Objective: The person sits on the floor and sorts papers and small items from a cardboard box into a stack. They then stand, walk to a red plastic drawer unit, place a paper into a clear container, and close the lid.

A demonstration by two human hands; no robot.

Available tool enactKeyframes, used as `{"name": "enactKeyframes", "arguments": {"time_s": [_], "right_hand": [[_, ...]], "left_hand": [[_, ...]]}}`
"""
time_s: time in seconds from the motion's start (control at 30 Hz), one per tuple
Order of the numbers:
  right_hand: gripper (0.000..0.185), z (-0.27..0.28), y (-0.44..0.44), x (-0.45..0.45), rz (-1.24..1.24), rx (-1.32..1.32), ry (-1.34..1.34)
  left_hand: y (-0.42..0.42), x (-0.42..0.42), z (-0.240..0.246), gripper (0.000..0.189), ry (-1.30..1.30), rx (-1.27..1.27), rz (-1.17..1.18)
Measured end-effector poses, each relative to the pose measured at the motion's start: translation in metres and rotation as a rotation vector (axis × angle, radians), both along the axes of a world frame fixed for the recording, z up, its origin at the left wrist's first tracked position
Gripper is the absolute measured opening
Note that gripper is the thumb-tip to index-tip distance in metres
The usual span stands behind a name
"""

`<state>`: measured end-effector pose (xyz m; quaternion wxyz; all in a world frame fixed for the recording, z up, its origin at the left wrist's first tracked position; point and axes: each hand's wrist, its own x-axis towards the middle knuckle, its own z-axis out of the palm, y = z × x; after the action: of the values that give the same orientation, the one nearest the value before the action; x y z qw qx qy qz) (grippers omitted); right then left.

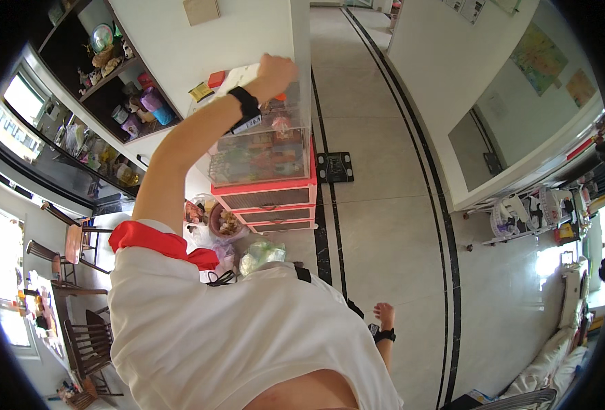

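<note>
My left hand [277, 77] is raised over the top of a clear-sided display cabinet [259, 164] on a pink drawer unit [271, 200]. Its fingers curl away from view, so I cannot tell whether they grip anything. Right beside the hand is a white item with faint markings [243, 76], partly covered by the wrist. A red box [217, 79] and a yellow packet [201, 92] lie on the cabinet top near it. My right hand [384, 313] hangs low at my side above the tiled floor, fingers loosely apart and holding nothing. Both wrists wear black straps with devices.
A black bathroom scale [335, 167] lies on the floor beside the drawers. Plastic bags [262, 255] and a brown basin [224, 221] crowd the floor at the cabinet's left. Wooden chairs [87, 348] stand at left; a wheeled rack [525, 215] is at right.
</note>
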<state>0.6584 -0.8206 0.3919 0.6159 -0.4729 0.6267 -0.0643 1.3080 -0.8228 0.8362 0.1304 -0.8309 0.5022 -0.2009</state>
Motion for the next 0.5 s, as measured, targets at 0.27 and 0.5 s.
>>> {"name": "enactKeyframes", "arguments": {"time_s": [0.27,0.5], "right_hand": [[0.017,-0.016,0.015,-0.026,-0.193,0.092,0.076],[0.018,0.034,-0.073,0.073,-0.006,-0.234,-0.134]], "left_hand": [[0.062,0.037,0.112,0.044,0.018,-0.775,0.115],[0.091,-0.005,0.096,0.025,0.789,-1.242,-0.196]]}}
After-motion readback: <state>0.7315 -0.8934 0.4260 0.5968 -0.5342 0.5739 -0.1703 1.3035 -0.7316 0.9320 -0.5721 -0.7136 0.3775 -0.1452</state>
